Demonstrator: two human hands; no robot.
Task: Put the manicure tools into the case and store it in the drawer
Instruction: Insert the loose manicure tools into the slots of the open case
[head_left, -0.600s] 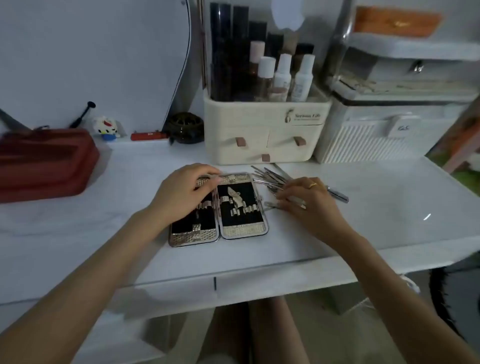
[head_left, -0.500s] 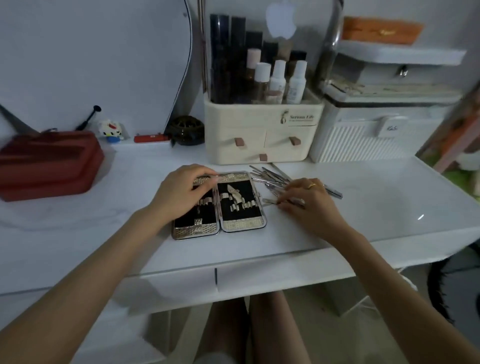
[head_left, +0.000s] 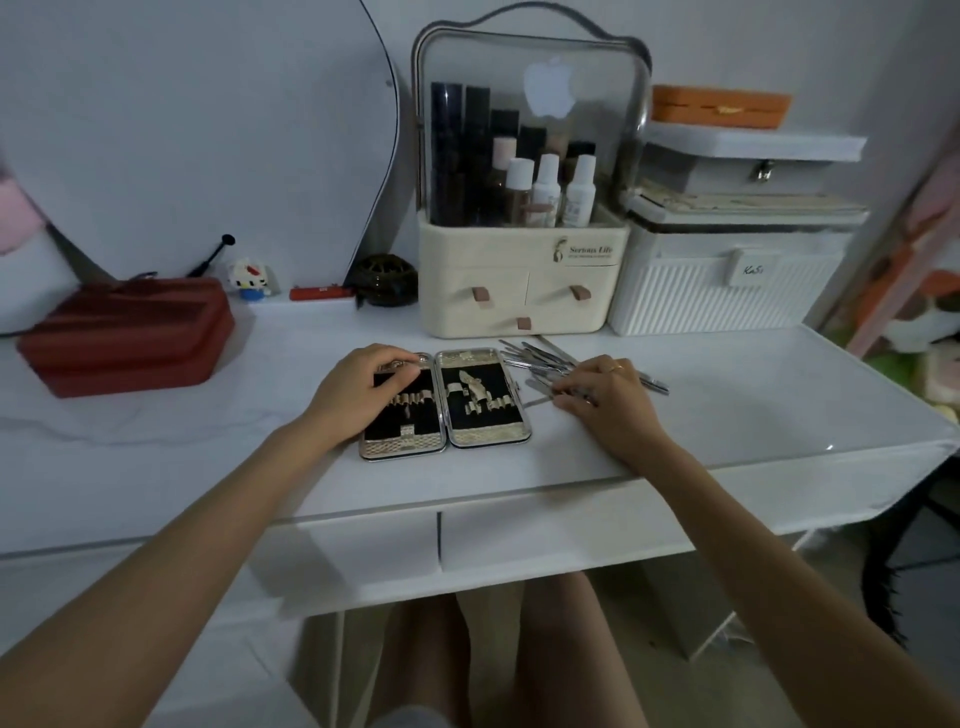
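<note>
An open manicure case (head_left: 483, 402) with a black lining and pale patterned edges lies flat on the white table (head_left: 727, 410). My left hand (head_left: 358, 392) rests on the case's left half, fingers pressing on its top edge. Just right of the case sits a pile of several metal manicure tools (head_left: 537, 358). My right hand (head_left: 605, 397) lies on that pile, fingertips pinching one thin tool near the case's right edge. Two shut drawers (head_left: 545, 530) run under the table's front edge.
A cream cosmetics organiser (head_left: 519, 291) with bottles stands behind the case, a white ribbed box (head_left: 727, 291) to its right. A red pouch (head_left: 124, 332) lies at the left. A mirror (head_left: 208, 130), a small figurine (head_left: 251, 280) and a dark round holder (head_left: 385, 280) line the back.
The camera has tilted so the scene sits lower in view. Both hands stay in place; the right hand's fingers have shifted slightly on the tools.
</note>
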